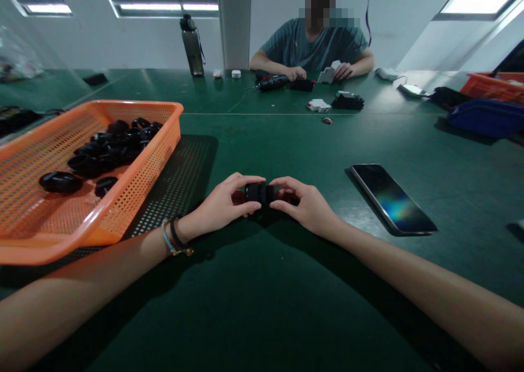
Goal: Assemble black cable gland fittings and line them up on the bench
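Between my two hands, just above the green table point(245, 284), is a black cylindrical plastic fitting point(256, 192). My left hand point(231, 197) is closed round its wider left part, thumb below and fingers above. The narrower right end is pinched by the thumb and fingers of my right hand point(301, 200). Whether the fitting is one piece or two joined pieces I cannot tell. To the left, an orange perforated basket point(141, 183) holds several similar black round plastic parts point(118, 142).
A smartphone point(391, 197) lies right of my right hand. Across the table a person point(315, 49) handles a white part, beside a power drill point(272, 82). A dark bottle point(192, 47) stands at the back. A blue bin point(489, 118) sits far right.
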Motion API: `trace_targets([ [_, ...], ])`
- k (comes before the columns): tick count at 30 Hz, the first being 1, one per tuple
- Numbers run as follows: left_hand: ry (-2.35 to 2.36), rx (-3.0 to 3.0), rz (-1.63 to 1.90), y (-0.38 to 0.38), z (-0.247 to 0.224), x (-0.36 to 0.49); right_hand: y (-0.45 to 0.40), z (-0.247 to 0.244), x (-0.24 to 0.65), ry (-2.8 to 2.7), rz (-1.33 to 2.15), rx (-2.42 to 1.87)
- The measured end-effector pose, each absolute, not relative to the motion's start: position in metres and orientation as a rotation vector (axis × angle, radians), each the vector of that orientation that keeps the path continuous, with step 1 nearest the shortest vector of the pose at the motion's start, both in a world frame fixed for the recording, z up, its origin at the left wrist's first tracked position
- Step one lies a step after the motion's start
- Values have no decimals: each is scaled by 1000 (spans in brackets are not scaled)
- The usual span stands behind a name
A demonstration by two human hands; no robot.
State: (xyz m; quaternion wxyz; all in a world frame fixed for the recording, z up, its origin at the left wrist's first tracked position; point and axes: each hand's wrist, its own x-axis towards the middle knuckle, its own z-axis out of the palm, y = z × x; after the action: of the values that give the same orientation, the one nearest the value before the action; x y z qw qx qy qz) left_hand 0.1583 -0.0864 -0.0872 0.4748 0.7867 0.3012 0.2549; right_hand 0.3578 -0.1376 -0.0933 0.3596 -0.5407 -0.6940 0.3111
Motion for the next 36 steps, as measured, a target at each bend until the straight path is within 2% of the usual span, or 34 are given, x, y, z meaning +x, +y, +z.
trace_targets([
  [36, 726, 1925, 638, -87, -87, 159, -136, -95, 357, -1757, 809, -1434],
])
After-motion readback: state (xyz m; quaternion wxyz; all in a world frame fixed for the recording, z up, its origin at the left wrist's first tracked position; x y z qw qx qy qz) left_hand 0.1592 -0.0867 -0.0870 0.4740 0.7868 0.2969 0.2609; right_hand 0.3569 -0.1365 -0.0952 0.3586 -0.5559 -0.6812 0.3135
